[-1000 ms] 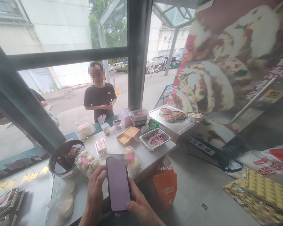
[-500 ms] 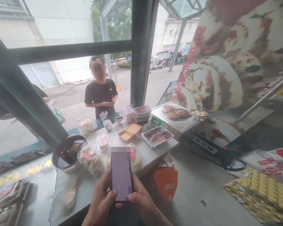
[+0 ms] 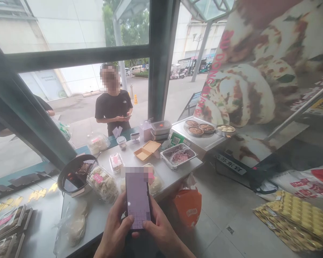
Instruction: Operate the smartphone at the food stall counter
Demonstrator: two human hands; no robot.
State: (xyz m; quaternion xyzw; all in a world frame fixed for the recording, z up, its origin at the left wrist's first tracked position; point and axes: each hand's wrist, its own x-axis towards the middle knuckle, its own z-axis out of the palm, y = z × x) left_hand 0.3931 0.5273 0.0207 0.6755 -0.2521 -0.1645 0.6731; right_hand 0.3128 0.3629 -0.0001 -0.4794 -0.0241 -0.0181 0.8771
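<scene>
A smartphone [image 3: 137,200] is held upright between both hands, its screen facing me with a keypad along the lower part. My left hand [image 3: 118,218] wraps its left edge, thumb at the lower left of the screen. On the other edge, my right hand [image 3: 158,222] grips it with the thumb over the lower right of the screen. Behind the phone, a clear box of pale food [image 3: 155,179] is partly hidden. Left of it stands another clear box of food [image 3: 102,183] with a pink label.
On the counter [image 3: 97,215] are a dark pan [image 3: 70,184] of liquid, an open takeaway box [image 3: 148,149] and a metal tray [image 3: 177,157]. A person [image 3: 114,107] stands outside the window. An orange bag [image 3: 188,208] hangs beneath the counter's right side; egg trays [image 3: 301,215] lie on the floor.
My right thumb has shifted slightly left over the phone's keypad. The whole view has moved a little, so the surroundings sit slightly further left. Both hands keep their hold.
</scene>
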